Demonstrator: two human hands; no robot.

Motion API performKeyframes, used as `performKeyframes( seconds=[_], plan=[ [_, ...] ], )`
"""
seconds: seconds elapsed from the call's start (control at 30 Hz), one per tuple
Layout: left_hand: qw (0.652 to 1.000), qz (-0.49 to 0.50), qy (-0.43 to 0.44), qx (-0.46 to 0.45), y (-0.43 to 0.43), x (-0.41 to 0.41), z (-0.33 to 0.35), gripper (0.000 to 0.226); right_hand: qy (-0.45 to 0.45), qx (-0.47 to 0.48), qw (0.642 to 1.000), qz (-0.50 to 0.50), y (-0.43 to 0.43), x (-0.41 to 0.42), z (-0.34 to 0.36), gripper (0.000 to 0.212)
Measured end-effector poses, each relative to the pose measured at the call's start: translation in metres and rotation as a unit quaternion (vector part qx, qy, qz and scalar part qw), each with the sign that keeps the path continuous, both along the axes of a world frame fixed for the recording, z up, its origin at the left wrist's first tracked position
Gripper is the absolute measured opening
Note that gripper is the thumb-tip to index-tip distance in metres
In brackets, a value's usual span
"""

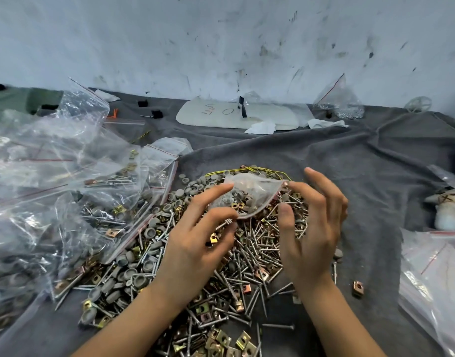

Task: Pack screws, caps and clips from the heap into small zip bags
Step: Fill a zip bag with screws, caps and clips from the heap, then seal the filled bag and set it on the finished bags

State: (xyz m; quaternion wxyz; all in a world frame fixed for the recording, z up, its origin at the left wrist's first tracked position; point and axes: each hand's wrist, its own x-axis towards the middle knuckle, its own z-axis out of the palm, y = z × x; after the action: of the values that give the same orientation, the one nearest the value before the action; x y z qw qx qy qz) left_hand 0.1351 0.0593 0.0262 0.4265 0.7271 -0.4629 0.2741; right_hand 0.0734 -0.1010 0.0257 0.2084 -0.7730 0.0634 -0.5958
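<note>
Single head view, wide-angle. Looks forward and down over the desk (pixel 376 176), close above heap (pixel 257 248); wall (pixel 221 34) behind far edge.

A white board (pixel 236 115) and crumpled tissue (pixel 261 127) lie on grey cloth (pixel 363 163) below a scuffed wall (pixel 221 34).

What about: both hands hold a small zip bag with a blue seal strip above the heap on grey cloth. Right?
No: head view shows the seal strip red, not blue. Left hand and right hand do hold the small zip bag above the heap on grey cloth.
</note>
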Motion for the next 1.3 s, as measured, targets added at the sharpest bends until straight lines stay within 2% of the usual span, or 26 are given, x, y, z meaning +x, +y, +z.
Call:
performKeyframes(
  seconds=[0.13, 0.27, 0.37, 0.43, 0.5, 0.57, 0.63, 0.73, 0.83, 0.87, 0.97, 1.03, 1.2, 1.3],
  plan=[
    [0.999, 0.037, -0.019, 0.021, -0.003, 0.001, 0.015, 0.018, -0.021, 0.031, 0.998, 0.054, -0.003, 0.002, -0.006, 0.045],
    [0.999, 0.045, -0.002, 0.027, -0.018, 0.022, 0.088, 0.013, -0.023, 0.069, 0.996, 0.049, -0.010, 0.004, -0.012, 0.047],
    [0.996, 0.049, 0.057, -0.037, -0.027, 0.050, 0.161, 0.008, -0.035, 0.097, 0.994, 0.035, -0.013, 0.003, -0.010, 0.050],
    [0.993, 0.024, 0.113, 0.004, -0.031, 0.056, 0.188, 0.008, -0.030, 0.143, 0.989, 0.034, -0.009, 0.000, -0.006, 0.051],
    [0.989, -0.019, 0.117, 0.084, -0.029, 0.048, 0.192, 0.008, -0.011, 0.257, 0.963, 0.077, -0.005, -0.006, 0.008, 0.049],
    [0.983, -0.058, 0.111, 0.134, -0.022, 0.036, 0.183, 0.009, 0.018, 0.366, 0.915, 0.166, -0.009, -0.011, 0.035, 0.041],
    [0.979, -0.075, 0.114, 0.154, -0.015, 0.029, 0.172, 0.011, 0.062, 0.403, 0.874, 0.265, -0.023, -0.018, 0.065, 0.032],
    [0.974, -0.079, 0.145, 0.157, -0.007, 0.023, 0.156, 0.013, 0.181, 0.301, 0.885, 0.307, -0.037, -0.034, 0.097, 0.002],
    [0.969, -0.099, 0.185, 0.134, -0.003, 0.015, 0.143, 0.003, 0.272, 0.252, 0.876, 0.307, -0.043, -0.052, 0.103, 0.005],
    [0.967, -0.099, 0.192, 0.134, -0.001, 0.013, 0.140, 0.008, 0.296, 0.240, 0.875, 0.299, -0.043, -0.057, 0.102, 0.006],
    [0.957, -0.132, 0.214, 0.143, 0.003, 0.009, 0.133, 0.019, 0.315, 0.211, 0.883, 0.277, -0.047, -0.069, 0.103, 0.010],
    [0.952, -0.161, 0.234, 0.111, 0.006, 0.006, 0.132, 0.026, 0.322, 0.186, 0.888, 0.271, -0.051, -0.074, 0.110, 0.012],
    [0.947, -0.181, 0.252, 0.089, 0.008, 0.001, 0.137, 0.060, 0.356, 0.111, 0.888, 0.269, -0.062, -0.080, 0.136, 0.010],
    [0.948, -0.182, 0.256, 0.058, 0.007, -0.006, 0.137, 0.065, 0.374, 0.073, 0.884, 0.270, -0.067, -0.084, 0.146, 0.008]
  ],
)
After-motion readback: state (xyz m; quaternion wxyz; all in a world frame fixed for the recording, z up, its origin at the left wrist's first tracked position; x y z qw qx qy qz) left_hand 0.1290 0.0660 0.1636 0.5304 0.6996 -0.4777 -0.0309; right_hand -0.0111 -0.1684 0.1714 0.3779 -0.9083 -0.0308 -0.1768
